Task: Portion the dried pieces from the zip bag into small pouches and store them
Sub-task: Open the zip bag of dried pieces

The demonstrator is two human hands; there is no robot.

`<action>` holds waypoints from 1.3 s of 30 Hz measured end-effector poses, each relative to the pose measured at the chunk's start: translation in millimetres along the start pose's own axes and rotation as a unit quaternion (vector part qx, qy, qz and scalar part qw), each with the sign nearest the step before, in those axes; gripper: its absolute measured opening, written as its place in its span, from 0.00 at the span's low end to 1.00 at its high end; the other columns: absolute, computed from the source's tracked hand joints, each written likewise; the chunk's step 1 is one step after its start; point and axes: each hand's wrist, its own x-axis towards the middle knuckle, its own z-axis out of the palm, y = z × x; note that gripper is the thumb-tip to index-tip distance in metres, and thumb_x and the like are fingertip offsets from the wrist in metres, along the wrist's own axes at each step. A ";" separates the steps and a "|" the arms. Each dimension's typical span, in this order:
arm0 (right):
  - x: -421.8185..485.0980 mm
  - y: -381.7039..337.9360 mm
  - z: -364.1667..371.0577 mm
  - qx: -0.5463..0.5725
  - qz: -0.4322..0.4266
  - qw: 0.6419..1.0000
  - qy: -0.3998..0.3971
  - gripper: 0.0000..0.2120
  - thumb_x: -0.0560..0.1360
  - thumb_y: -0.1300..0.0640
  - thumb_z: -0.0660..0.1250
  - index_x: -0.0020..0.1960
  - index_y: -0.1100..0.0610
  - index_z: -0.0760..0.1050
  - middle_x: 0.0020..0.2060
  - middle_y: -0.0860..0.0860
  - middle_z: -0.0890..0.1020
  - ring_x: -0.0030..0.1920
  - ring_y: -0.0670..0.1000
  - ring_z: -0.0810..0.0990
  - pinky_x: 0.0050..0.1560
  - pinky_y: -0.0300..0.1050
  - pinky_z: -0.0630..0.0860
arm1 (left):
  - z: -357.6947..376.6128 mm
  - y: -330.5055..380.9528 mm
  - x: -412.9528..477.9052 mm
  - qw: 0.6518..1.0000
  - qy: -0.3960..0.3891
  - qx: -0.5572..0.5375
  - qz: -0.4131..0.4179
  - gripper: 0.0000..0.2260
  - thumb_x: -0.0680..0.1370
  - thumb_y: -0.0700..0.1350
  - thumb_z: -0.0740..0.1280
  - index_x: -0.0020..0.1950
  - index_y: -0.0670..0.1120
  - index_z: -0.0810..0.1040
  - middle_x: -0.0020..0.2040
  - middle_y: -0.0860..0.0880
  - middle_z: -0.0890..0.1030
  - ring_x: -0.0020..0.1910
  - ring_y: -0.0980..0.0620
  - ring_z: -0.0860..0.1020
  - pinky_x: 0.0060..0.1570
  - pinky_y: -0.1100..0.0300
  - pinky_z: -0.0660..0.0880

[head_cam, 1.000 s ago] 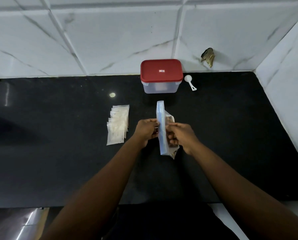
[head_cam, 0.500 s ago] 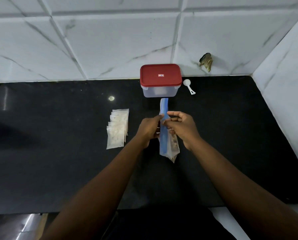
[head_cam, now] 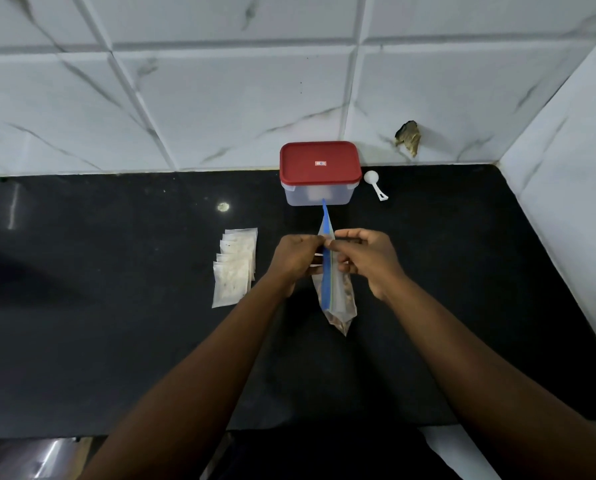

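The zip bag (head_cam: 334, 289) is held upright at the middle of the worktop (head_cam: 116, 306), its blue zip strip seen edge-on. The strip is pinched from both sides: the left hand (head_cam: 295, 259) is closed on it from 9 o'clock and the right hand (head_cam: 367, 259) from 3 o'clock, fingertips almost meeting. The dried pieces (head_cam: 340, 322) are gathered in the low corner at 6 o'clock. Whether the bag bottom touches the worktop cannot be told.

Risks, as judged:
- If the seal is pulled apart w/ a jerk, the bag can be tipped and pieces thrown out over the worktop.
- The grip is only on the thin strip, so a slip is possible; the weight is low and the bag would then drop or swing.
- The small pouches (head_cam: 236, 268), at 9 o'clock, lie near the left forearm and can be swept aside.

Vs. 1.0 s ago: the hands are now placed higher on the bag, approx. at its upper half, and the strip tip is raised toward 12 o'clock, in front of the red-lidded container (head_cam: 319, 164). More of the bag is seen below the hands. The scoop (head_cam: 374, 183) and pouches are not moved.
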 end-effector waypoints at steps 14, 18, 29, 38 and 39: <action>2.0 -16.2 -14.6 -0.020 0.002 1.000 0.024 0.03 0.76 0.64 0.72 0.48 0.58 0.84 0.43 0.54 0.88 0.41 0.50 0.88 0.39 0.43 0.84 | -0.6 13.5 -3.2 0.999 -0.009 0.002 0.035 0.11 0.85 0.43 0.64 0.57 0.38 0.83 0.47 0.43 0.87 0.44 0.52 0.86 0.41 0.61 0.83; 7.1 -16.2 -17.2 -0.033 0.023 0.999 0.012 0.02 0.78 0.61 0.71 0.50 0.57 0.83 0.45 0.54 0.87 0.44 0.51 0.88 0.44 0.49 0.85 | 2.1 17.8 -4.2 0.999 -0.019 -0.036 -0.016 0.11 0.85 0.42 0.62 0.61 0.39 0.81 0.49 0.44 0.86 0.45 0.52 0.86 0.40 0.60 0.82; 15.5 -16.6 -50.6 0.147 0.155 0.975 0.056 0.05 0.81 0.61 0.65 0.54 0.59 0.79 0.46 0.55 0.83 0.47 0.53 0.82 0.47 0.49 0.80 | -20.9 9.6 -0.1 0.945 0.018 -0.297 -0.137 0.11 0.86 0.40 0.58 0.52 0.41 0.79 0.43 0.44 0.82 0.42 0.50 0.81 0.36 0.57 0.82; 14.5 -8.7 -59.5 0.224 0.195 0.955 0.000 0.14 0.79 0.58 0.69 0.63 0.60 0.77 0.57 0.58 0.82 0.56 0.57 0.82 0.46 0.54 0.79 | -21.1 0.9 -3.7 0.946 0.012 -0.298 -0.126 0.13 0.80 0.43 0.69 0.63 0.38 0.79 0.48 0.42 0.83 0.45 0.48 0.83 0.41 0.57 0.83; 14.9 -9.1 -59.9 0.207 0.188 0.960 -0.003 0.15 0.78 0.58 0.71 0.63 0.59 0.77 0.56 0.58 0.82 0.56 0.56 0.82 0.45 0.53 0.79 | -20.8 1.9 -3.7 0.954 0.011 -0.275 -0.122 0.14 0.80 0.43 0.69 0.64 0.38 0.78 0.48 0.43 0.83 0.44 0.48 0.83 0.39 0.58 0.83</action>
